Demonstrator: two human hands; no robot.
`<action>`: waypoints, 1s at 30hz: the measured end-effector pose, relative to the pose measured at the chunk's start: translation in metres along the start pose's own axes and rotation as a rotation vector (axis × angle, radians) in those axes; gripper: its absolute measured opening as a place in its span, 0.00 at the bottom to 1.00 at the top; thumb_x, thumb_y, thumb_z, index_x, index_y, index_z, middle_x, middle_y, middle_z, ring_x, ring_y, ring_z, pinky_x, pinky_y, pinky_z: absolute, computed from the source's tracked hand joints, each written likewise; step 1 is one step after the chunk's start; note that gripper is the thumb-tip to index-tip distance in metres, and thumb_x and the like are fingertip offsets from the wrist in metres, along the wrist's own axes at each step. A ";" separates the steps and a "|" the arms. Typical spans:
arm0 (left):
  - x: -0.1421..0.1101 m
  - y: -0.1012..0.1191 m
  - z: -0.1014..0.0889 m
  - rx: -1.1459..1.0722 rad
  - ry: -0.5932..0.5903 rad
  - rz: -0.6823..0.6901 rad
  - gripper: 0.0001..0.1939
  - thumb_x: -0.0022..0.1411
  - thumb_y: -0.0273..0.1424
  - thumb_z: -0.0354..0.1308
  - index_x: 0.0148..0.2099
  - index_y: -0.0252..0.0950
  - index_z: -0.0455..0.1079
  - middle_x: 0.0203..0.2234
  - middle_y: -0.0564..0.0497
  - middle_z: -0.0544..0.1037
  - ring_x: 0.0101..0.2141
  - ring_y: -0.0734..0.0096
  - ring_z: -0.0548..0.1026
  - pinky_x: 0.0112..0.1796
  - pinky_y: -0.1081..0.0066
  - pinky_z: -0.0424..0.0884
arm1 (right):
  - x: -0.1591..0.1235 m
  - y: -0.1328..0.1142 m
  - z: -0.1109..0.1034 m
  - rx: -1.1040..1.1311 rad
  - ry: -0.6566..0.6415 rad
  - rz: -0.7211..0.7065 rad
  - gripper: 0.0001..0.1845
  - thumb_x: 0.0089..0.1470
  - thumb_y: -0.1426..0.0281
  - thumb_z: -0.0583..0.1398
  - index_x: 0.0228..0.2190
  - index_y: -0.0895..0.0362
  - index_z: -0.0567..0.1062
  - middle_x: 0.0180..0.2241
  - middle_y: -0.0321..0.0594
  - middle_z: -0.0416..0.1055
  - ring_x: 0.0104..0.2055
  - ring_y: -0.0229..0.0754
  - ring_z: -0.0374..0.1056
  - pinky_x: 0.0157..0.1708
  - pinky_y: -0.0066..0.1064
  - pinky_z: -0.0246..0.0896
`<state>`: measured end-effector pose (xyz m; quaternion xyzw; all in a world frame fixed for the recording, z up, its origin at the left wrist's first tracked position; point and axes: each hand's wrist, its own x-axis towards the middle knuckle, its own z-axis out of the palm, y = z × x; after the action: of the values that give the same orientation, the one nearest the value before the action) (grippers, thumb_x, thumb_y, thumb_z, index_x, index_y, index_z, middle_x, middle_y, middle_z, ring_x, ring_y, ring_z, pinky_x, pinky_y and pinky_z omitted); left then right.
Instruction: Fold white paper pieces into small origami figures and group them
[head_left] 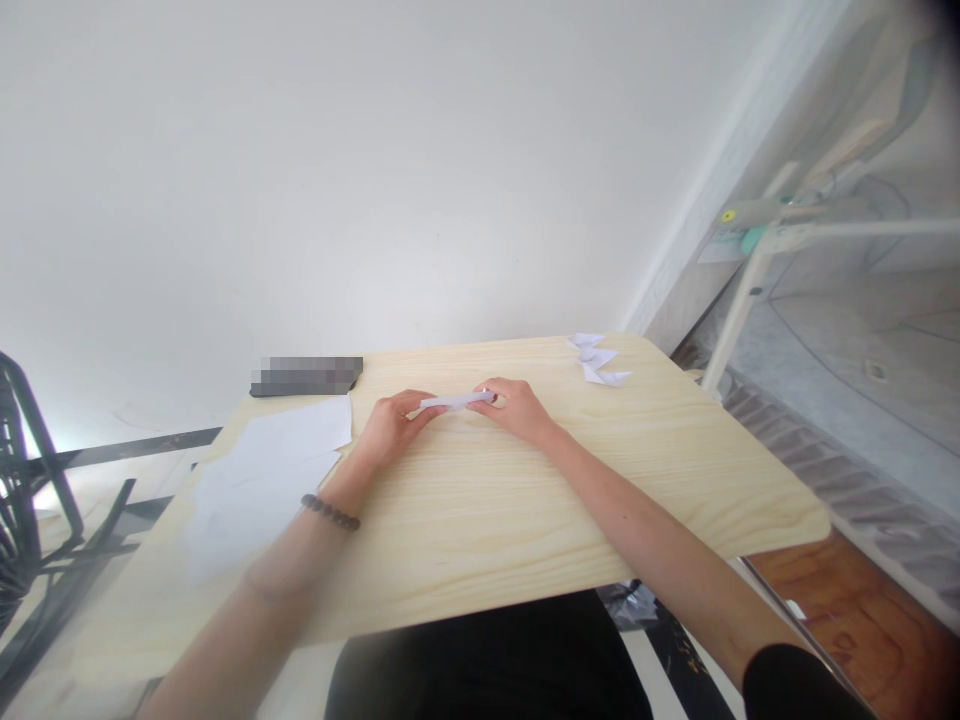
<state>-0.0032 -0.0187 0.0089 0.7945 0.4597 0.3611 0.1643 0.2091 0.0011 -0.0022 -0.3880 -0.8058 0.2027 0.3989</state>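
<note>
A narrow strip of folded white paper [454,400] is stretched level between my two hands, just over the middle of the table. My left hand [395,422] pinches its left end, thumb below and fingers on top. At the other end, my right hand [517,405] is closed on the paper with thumb and fingers. A dark bead bracelet [330,512] circles my left wrist. The strip's inner folds are too small to make out.
Folded white paper pieces [598,358] lie at the table's back right. White paper sheets [262,470] cover part of the left side, below a dark, pixelated flat object [307,376]. The pale wooden table [480,560] meets a white wall [420,180]. A black chair [45,460] stands left.
</note>
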 end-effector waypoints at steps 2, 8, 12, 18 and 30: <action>-0.002 0.003 -0.001 -0.014 -0.052 -0.074 0.17 0.56 0.42 0.49 0.35 0.35 0.72 0.26 0.53 0.74 0.26 0.72 0.69 0.28 0.75 0.62 | 0.000 0.000 -0.001 0.039 0.014 0.053 0.12 0.46 0.62 0.57 0.27 0.58 0.72 0.26 0.35 0.69 0.27 0.33 0.62 0.29 0.23 0.54; -0.002 0.006 0.000 -0.167 -0.067 -0.199 0.22 0.57 0.45 0.45 0.31 0.33 0.71 0.22 0.55 0.73 0.26 0.70 0.68 0.28 0.75 0.62 | 0.002 0.000 -0.001 0.108 0.023 0.146 0.15 0.48 0.60 0.54 0.26 0.58 0.73 0.27 0.35 0.70 0.29 0.35 0.64 0.30 0.23 0.56; 0.001 0.006 0.000 -0.309 -0.088 -0.219 0.22 0.56 0.45 0.46 0.32 0.32 0.70 0.29 0.51 0.75 0.32 0.68 0.69 0.35 0.73 0.63 | 0.001 -0.001 -0.002 0.135 0.016 0.174 0.15 0.47 0.59 0.55 0.26 0.59 0.73 0.24 0.35 0.70 0.28 0.35 0.64 0.28 0.24 0.56; 0.001 0.010 0.003 -0.464 -0.075 -0.292 0.22 0.49 0.45 0.55 0.39 0.31 0.68 0.33 0.48 0.75 0.32 0.68 0.71 0.32 0.71 0.66 | -0.002 -0.004 -0.002 0.196 -0.010 0.253 0.18 0.44 0.56 0.56 0.25 0.60 0.72 0.22 0.37 0.71 0.25 0.36 0.66 0.23 0.23 0.54; 0.002 0.013 0.002 -0.326 0.048 -0.371 0.24 0.43 0.42 0.61 0.41 0.35 0.64 0.26 0.53 0.71 0.23 0.75 0.67 0.23 0.77 0.63 | -0.002 -0.011 0.004 0.044 -0.065 0.124 0.15 0.45 0.58 0.57 0.25 0.58 0.73 0.21 0.34 0.68 0.22 0.32 0.59 0.24 0.22 0.51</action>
<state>0.0067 -0.0235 0.0159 0.6506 0.5373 0.4130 0.3427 0.2018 -0.0073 0.0014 -0.4215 -0.7881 0.2569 0.3677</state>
